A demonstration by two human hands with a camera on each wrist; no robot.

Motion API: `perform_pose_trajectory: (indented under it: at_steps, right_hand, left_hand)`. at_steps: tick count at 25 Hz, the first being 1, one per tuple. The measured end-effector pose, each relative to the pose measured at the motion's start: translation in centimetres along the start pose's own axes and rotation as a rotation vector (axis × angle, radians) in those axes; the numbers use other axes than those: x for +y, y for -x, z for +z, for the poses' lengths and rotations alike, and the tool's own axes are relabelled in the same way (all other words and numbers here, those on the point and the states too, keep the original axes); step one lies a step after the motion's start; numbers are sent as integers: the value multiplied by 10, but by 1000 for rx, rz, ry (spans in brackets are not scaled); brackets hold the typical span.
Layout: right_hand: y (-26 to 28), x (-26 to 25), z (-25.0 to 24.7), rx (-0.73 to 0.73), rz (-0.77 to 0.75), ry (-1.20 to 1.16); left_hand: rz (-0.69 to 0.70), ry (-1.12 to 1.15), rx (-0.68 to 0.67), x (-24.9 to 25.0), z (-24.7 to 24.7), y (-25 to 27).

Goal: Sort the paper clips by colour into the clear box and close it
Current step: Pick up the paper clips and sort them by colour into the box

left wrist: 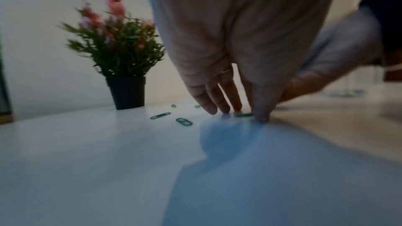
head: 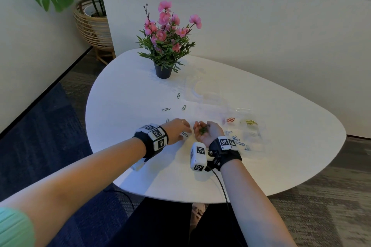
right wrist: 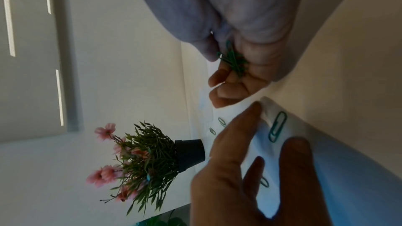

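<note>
Right grip (head: 206, 131) cups green clips (head: 203, 130); left grip (head: 176, 129) spread; four loose green clips (head: 166, 109).

1. A black pot of pink artificial flowers (head: 163, 46) stood on the white table (head: 124, 94).
2. A leafy plant in a wicker basket (head: 94, 26) stood on the floor.
</note>
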State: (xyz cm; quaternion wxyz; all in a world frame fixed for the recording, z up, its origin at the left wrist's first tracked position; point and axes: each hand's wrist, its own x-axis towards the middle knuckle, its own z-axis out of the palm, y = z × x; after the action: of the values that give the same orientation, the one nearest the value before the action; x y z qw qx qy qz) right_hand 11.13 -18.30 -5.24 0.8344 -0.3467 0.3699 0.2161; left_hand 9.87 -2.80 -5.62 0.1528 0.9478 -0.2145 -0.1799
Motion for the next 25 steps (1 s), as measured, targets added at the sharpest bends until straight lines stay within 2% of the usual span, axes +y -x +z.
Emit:
perform_pose_trajectory:
  at_steps: [2,5,13,17,19,21,23,25]
  right_hand:
    - [1,-1,-3,-3,-22,-1]
    - [3,-1,-8,-21,-21,0]
    - [-2,1,-20,-126,13,-27]
    - [-3,1,-21,-136,12,-43]
    - [-4,2,-19,-134,19,-31]
    - [-4,3,-14,-130,17,-24]
    - [-2,3,-8,-109,1,-45]
    - [0,2,-5,-79,2,-64]
  left_hand:
    - [10,-36,-19,0,3,-4]
    - [-59,-14,-1,2,-1,-8]
    - [-182,-147,-1,13,3,-5]
    - [-193,-168,-25,16,4,0]
    - [-190,4,88,17,0,-1]
    - [-127,158,239,24,-6,-5]
    - [-74,250,284,32,-14,-8]
    - [-84,293,336,26,-24,-14]
